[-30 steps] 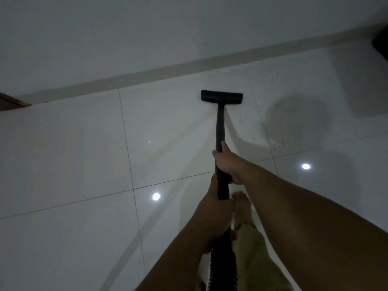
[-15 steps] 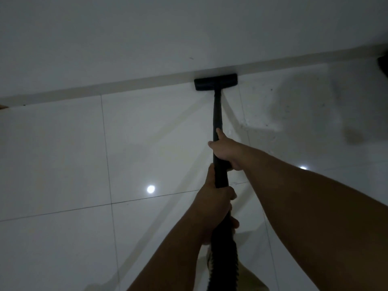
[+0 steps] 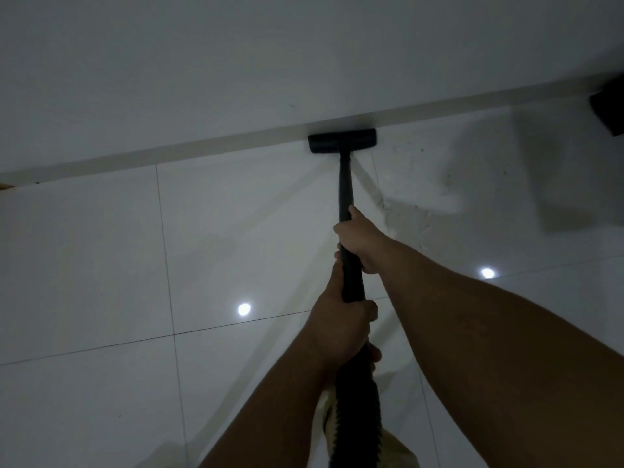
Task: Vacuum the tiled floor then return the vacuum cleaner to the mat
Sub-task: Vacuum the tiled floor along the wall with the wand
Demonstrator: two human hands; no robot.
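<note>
Both hands grip the black vacuum tube (image 3: 345, 184): the right hand (image 3: 358, 238) ahead, the left hand (image 3: 341, 327) just behind it. Beyond the grip, the tube runs straight away, its head (image 3: 341, 140) crosswise on the floor (image 3: 236, 231), touching the baseboard (image 3: 202, 152).

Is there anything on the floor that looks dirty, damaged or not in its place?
Yes. The tile right of the vacuum wand shows a dull, speckled, smeared patch, unlike the glossy tiles elsewhere. It looks like dust or residue; nothing appears broken.
</note>
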